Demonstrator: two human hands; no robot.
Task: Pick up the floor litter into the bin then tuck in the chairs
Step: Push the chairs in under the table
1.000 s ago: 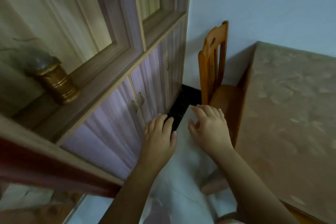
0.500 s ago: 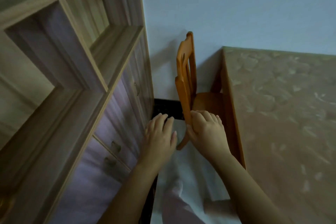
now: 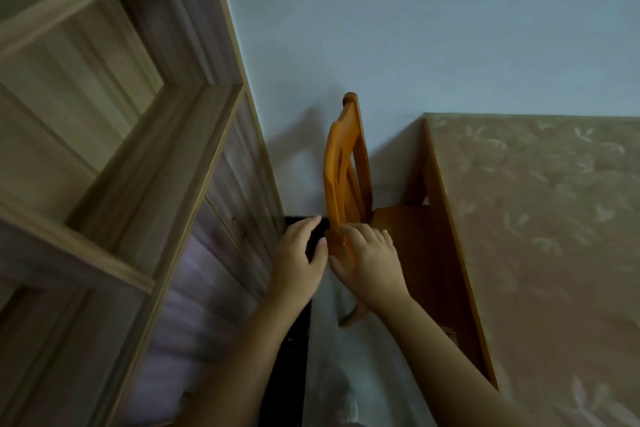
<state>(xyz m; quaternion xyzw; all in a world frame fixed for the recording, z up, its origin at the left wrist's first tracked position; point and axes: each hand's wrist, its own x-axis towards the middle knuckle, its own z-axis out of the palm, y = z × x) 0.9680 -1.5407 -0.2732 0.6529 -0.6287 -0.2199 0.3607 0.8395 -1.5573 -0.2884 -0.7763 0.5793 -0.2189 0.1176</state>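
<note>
To the left of my left hand, a tall cabinet of pale wood with open shelves and lilac-grained lower doors (image 3: pixel 114 184) is standing against the pale blue wall (image 3: pixel 415 28). My left hand (image 3: pixel 299 260) is hovering with its fingers loosely spread and slightly curled, its thumb pointing toward my right hand; it is holding nothing, and whether its fingertips are touching the chair I cannot tell. Below both hands, a strip of black floor edging (image 3: pixel 294 350) is running beside a pale, glossy floor (image 3: pixel 346 367). Just beyond my hands, the orange wooden chair with a slatted back (image 3: pixel 343 170) is standing upright near the wall, its seat lying partly under the table edge. My right hand (image 3: pixel 369 265) is resting against the lower part of the chair's backrest, fingers extended and close together, thumb toward my left hand; whether it is gripping the rail or only pressing on it is not clear. To the right of my right hand, a wooden table covered by a beige leaf-patterned cloth (image 3: pixel 540 236) is filling the frame, with its near edge just beside the chair seat.
</note>
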